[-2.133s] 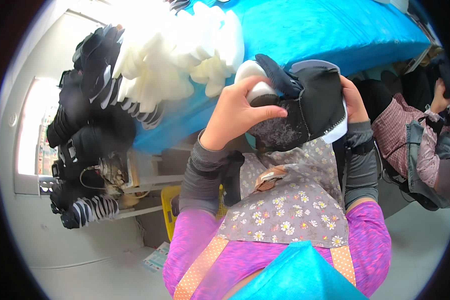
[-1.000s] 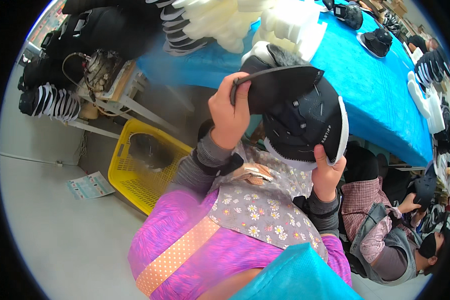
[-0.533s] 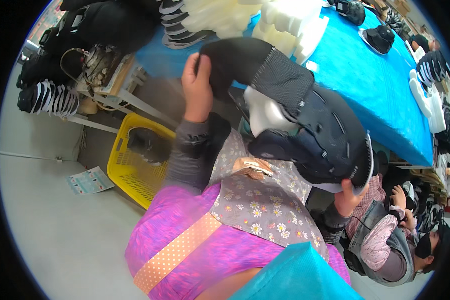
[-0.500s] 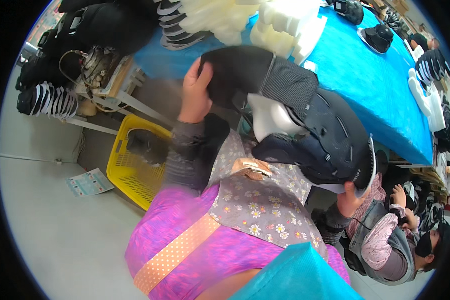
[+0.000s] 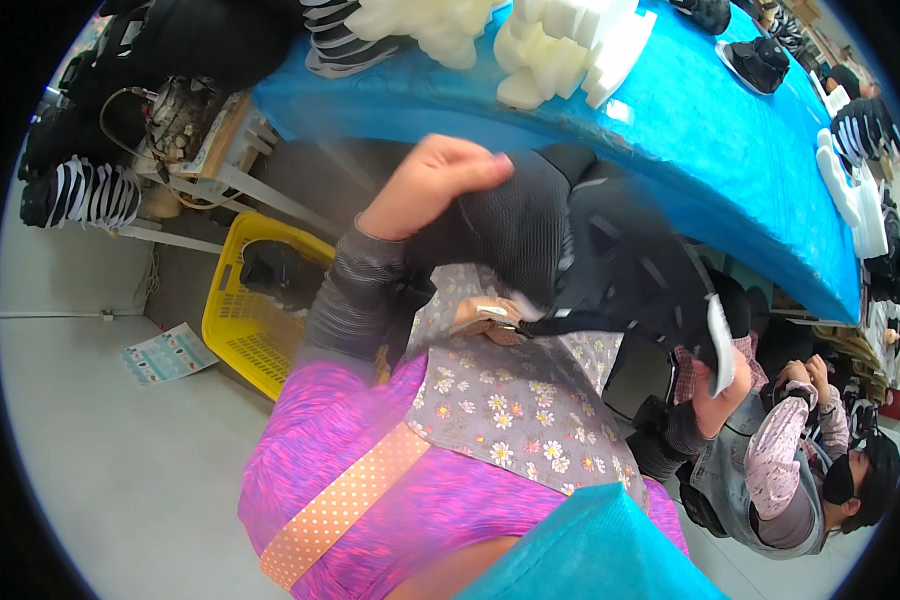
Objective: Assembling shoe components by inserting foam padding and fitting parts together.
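Observation:
A black cap (image 5: pixel 620 260) hangs stretched between my two hands over my lap, blurred by motion. Its dark ribbed panel (image 5: pixel 515 230) faces up beside my left hand, and a white-edged brim (image 5: pixel 718 345) lies at the other end. My left hand (image 5: pixel 432 185) is closed on the cap's fabric at the upper left, the thumb pressed over bent fingers. Lower right, my right hand (image 5: pixel 722 390) grips the brim, its fingertips partly hidden behind it. The cap's inside is mostly turned out of sight.
A blue-covered table (image 5: pixel 730 180) stands ahead, bearing white foam pieces (image 5: pixel 560 50), stacked caps (image 5: pixel 345 40) and a finished-looking black cap (image 5: pixel 755 65). A yellow basket (image 5: pixel 232 330) with a dark item sits on the floor at left. A co-worker (image 5: pixel 780 480) sits close on the right.
The cap has turned and drawn closer together, its pale inside no longer showing. My left hand has shifted right and slightly down along the fabric; my right hand stays at the brim.

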### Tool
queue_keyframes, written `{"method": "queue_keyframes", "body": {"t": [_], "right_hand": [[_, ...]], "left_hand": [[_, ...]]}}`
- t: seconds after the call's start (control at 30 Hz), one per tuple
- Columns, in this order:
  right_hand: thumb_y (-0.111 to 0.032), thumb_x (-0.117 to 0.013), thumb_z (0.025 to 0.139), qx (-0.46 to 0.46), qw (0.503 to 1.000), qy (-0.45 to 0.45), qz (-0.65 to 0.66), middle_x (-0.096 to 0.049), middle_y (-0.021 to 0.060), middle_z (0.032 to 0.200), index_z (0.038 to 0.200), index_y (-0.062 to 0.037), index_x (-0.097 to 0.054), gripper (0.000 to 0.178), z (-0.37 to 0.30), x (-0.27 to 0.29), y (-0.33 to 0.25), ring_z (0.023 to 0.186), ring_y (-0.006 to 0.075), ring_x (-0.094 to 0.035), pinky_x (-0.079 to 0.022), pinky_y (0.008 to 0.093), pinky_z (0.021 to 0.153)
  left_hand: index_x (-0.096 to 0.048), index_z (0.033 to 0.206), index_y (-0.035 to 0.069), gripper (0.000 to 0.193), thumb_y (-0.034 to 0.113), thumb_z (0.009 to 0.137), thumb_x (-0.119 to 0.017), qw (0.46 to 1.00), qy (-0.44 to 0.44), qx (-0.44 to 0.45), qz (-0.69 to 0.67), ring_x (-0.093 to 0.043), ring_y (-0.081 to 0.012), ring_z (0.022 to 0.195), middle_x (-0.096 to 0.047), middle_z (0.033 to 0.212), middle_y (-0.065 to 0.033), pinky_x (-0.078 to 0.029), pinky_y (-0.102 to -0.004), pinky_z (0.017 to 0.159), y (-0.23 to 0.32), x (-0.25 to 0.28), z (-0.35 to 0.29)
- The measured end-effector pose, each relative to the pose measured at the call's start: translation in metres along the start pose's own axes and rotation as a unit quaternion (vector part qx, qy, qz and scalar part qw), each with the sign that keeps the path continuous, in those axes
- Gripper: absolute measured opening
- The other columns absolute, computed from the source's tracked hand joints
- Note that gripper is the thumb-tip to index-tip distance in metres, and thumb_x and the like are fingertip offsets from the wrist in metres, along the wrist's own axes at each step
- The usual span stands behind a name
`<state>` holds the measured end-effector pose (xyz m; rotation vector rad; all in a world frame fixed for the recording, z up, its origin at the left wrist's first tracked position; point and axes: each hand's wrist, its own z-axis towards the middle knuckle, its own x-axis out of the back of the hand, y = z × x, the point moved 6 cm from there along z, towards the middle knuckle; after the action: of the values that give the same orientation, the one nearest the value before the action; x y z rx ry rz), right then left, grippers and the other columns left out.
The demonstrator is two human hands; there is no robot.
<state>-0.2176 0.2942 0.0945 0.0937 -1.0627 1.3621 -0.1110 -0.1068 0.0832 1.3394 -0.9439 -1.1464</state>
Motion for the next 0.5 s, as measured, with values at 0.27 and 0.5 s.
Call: {"method": "queue_keyframes", "body": {"t": [0.27, 0.5], "right_hand": [[-0.022, -0.08, 0.081, -0.202, 0.952, 0.197, 0.119, -0.068, 0.0092, 0.087, 0.099, 0.0048, -0.068, 0.035, -0.013, -0.018, 0.044, 0.079, 0.0208, -0.064, -0.047, 0.0329, 0.071], [-0.024, -0.077, 0.087, -0.112, 0.88, 0.211, 0.411, -0.06, 0.0121, 0.127, 0.129, 0.0004, -0.056, 0.053, -0.034, -0.022, 0.098, 0.117, 0.0303, -0.057, -0.048, 0.0442, 0.101]], "left_hand": [[-0.07, 0.084, -0.003, 0.028, 0.019, 0.096, -0.06, 0.971, 0.191, -0.09, -0.11, -0.062, -0.0091, 0.075, -0.071, 0.084, -0.005, -0.046, -0.0232, 0.069, -0.001, 0.009, -0.021], [-0.067, 0.086, -0.004, 0.047, 0.038, 0.101, -0.05, 0.958, 0.138, -0.237, 0.081, -0.061, -0.0177, 0.07, -0.066, 0.081, -0.0101, -0.049, -0.0308, 0.07, 0.009, 0.011, -0.034]]}}
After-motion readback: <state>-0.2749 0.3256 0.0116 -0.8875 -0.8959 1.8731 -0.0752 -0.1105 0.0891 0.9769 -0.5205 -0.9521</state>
